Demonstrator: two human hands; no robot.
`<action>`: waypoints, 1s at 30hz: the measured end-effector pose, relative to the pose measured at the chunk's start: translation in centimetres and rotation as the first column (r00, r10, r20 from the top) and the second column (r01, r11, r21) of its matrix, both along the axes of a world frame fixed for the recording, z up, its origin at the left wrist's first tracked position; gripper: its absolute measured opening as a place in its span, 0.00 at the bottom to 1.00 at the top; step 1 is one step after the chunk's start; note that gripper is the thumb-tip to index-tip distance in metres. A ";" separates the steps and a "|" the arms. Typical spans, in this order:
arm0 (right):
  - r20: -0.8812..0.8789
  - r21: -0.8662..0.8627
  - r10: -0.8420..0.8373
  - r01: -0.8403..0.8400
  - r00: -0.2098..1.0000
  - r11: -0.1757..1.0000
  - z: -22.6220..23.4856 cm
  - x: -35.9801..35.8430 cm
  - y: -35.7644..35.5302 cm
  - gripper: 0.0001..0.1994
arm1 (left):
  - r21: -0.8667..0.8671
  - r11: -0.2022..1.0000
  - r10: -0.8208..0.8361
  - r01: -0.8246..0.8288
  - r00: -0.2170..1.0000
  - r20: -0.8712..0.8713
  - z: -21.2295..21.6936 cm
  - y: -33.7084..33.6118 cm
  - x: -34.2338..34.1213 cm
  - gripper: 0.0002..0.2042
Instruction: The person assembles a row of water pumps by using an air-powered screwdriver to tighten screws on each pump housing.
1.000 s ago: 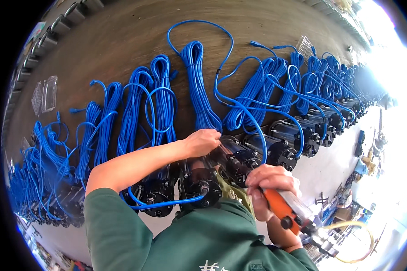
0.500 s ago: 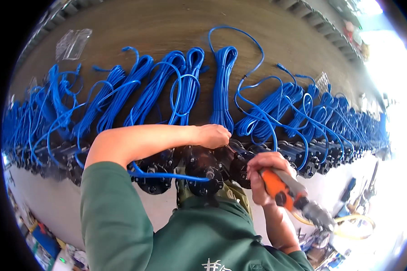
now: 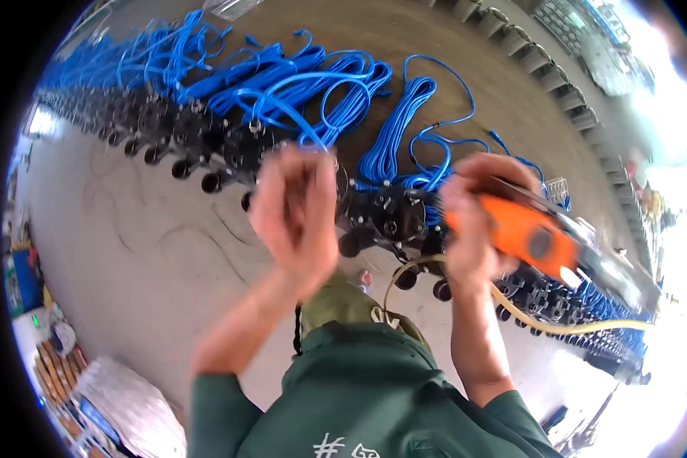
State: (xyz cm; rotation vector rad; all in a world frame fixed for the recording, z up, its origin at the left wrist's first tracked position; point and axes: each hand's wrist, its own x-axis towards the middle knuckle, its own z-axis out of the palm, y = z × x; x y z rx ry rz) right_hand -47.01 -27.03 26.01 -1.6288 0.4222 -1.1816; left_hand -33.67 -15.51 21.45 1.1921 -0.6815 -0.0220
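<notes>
My right hand [image 3: 477,221] grips an orange and grey hand-held power tool [image 3: 528,237], blurred by motion. A yellow hose [image 3: 588,327] runs across below it; whether it joins the tool I cannot make out. My left hand [image 3: 298,214] is raised at the near edge of the row, fingers curled and smeared; I cannot see whether anything is in them. Between my hands sits a black round unit [image 3: 393,214] with small bolts on its face. Behind it lies a tied coil of blue cable [image 3: 397,130].
More black units [image 3: 187,126] line the table's near edge on both sides. Blue cable bundles [image 3: 282,76] lie behind them on the brown table [image 3: 504,99]. Metal cylinders [image 3: 538,57] stand along the far edge. A plastic-wrapped bundle [image 3: 130,404] rests at lower left.
My left hand has drawn back from the cable coil toward me. My right hand has lifted and swung the orange tool. The whole view has turned, so the row now slants down to the right.
</notes>
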 end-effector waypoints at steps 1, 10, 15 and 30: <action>0.005 0.062 -0.030 0.030 1.000 0.998 1.9 -1.1 1.7 0.15 | -0.026 0.997 -0.075 0.072 0.978 -0.193 -2.8 2.3 -3.5 0.04; 0.036 -0.001 0.094 -0.094 0.995 0.996 1.3 -5.8 5.0 0.21 | -0.432 0.892 -0.451 -0.131 -0.235 -0.861 -19.3 -1.1 -16.2 0.10; -0.007 0.085 0.123 -0.122 0.992 0.989 -3.0 -5.8 5.9 0.20 | -0.469 0.865 -0.501 -0.178 -0.266 -0.823 -21.6 -2.4 -16.6 0.09; -0.048 0.095 0.174 -0.169 0.984 0.981 -6.6 -3.9 3.8 0.17 | -0.432 0.894 -0.449 -0.121 -0.249 -0.858 -21.0 -1.2 -15.6 0.10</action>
